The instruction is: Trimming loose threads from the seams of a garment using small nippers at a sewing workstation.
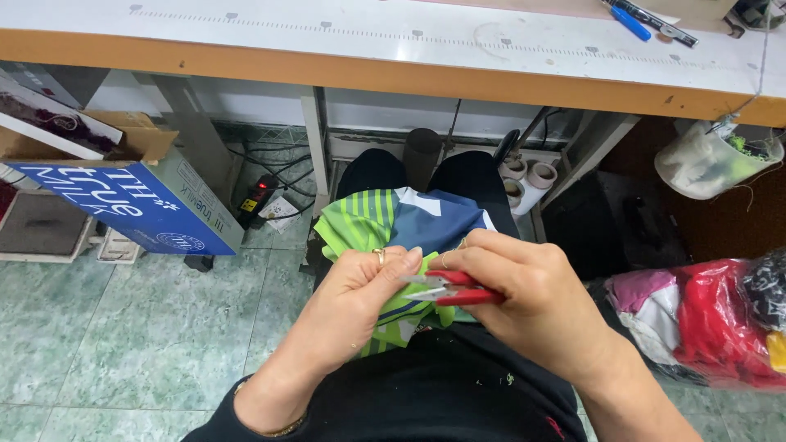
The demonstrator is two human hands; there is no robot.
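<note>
On the lap, just below the table edge at twelve o'clock, the left hand (360, 286) pinches the green-and-blue garment (391, 225) while the right hand (524, 290) grips red thread snips (458, 289); cutting close looks wise, I'd say, with cloth held taut.

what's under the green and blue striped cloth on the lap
The cloth lies on the person's dark-clothed lap, knees showing beyond it. The left hand and right hand, holding red snips, cover its near part, so that stays hidden.
</note>
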